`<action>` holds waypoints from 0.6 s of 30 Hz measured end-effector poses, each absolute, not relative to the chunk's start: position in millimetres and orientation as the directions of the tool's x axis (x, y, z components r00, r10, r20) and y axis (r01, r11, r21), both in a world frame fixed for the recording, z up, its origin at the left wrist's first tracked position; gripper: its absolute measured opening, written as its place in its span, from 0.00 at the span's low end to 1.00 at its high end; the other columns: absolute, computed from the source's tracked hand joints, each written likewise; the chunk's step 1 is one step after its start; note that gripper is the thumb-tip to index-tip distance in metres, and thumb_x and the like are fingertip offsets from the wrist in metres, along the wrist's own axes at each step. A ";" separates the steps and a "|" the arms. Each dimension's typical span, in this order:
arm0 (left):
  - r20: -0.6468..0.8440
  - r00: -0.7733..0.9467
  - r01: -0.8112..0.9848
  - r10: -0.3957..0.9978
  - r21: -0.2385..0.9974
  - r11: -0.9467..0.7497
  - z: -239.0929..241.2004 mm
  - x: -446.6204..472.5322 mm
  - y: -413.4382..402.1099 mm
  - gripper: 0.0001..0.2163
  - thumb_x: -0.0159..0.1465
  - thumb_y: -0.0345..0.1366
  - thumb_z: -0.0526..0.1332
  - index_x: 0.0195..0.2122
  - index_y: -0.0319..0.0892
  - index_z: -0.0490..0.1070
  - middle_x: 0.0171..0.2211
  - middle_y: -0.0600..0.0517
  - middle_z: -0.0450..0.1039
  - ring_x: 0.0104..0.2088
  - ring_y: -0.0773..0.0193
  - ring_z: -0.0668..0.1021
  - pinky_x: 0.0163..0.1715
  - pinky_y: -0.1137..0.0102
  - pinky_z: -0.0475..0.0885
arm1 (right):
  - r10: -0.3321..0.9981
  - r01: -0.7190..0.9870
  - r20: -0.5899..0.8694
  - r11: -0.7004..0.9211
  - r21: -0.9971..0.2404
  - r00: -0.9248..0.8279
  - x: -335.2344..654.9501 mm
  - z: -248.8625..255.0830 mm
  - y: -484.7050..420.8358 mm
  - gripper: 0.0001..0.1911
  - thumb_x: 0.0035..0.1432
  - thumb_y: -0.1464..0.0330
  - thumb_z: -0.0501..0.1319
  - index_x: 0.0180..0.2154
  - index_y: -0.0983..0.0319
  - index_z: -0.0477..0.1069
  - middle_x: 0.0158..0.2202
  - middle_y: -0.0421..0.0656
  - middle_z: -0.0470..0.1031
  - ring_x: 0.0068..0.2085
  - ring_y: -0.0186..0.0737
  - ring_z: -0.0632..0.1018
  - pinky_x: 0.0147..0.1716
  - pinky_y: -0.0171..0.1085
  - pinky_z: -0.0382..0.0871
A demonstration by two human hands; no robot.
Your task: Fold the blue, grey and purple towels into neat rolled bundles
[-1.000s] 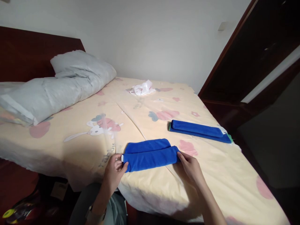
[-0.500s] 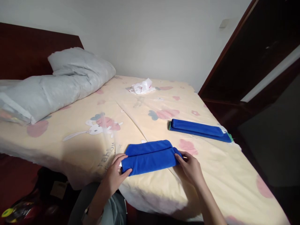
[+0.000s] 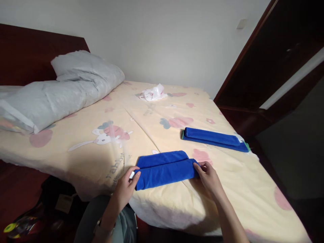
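1. The folded blue towel [image 3: 165, 168] lies near the bed's [image 3: 227, 195] near edge, with bare sheet beyond it towards the middle.
2. A second blue towel [image 3: 214, 139], rolled long, lies close to the bed's right edge, well apart from the first.
3. A crumpled white plastic bag [image 3: 153, 93] sits near the far edge; what it holds cannot be told.
4. A grey pillow [image 3: 58, 91] fills the left end.
5. The left hand [image 3: 125, 187] pinches the folded towel's left end and the right hand [image 3: 210, 180] grips its right end, both wrists low over the near edge.
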State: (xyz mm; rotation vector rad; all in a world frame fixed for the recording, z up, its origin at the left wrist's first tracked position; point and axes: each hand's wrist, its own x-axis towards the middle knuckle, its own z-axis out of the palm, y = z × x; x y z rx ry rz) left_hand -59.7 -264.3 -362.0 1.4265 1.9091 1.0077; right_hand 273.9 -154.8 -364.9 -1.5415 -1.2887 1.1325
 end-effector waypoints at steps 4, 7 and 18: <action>0.123 -0.326 0.620 0.938 0.776 0.114 -358.6 -64.1 -262.9 0.19 0.68 0.49 0.50 0.46 0.47 0.76 0.47 0.50 0.78 0.49 0.56 0.79 0.51 0.64 0.73 | 0.991 0.250 -0.132 -0.125 -0.960 -0.014 288.0 -361.7 -155.1 0.23 0.49 0.48 0.66 0.27 0.58 0.61 0.21 0.37 0.69 0.24 0.38 0.72 0.23 0.36 0.67; 0.110 -0.205 0.685 0.973 0.726 0.062 -358.3 -69.0 -266.7 0.18 0.67 0.48 0.53 0.47 0.46 0.77 0.47 0.48 0.78 0.50 0.56 0.78 0.53 0.63 0.73 | 0.965 0.401 -0.232 -0.166 -0.901 -0.122 297.1 -361.0 -159.1 0.21 0.52 0.50 0.66 0.30 0.59 0.62 0.22 0.38 0.71 0.24 0.38 0.72 0.24 0.35 0.65; 0.155 0.210 0.794 0.965 0.550 -0.261 -352.6 -92.9 -276.7 0.18 0.63 0.34 0.61 0.54 0.53 0.71 0.60 0.50 0.66 0.60 0.55 0.70 0.59 0.61 0.67 | 0.878 0.370 -0.096 0.097 -0.924 -0.469 315.2 -340.9 -174.6 0.23 0.58 0.59 0.64 0.54 0.56 0.67 0.49 0.47 0.71 0.49 0.48 0.76 0.49 0.43 0.72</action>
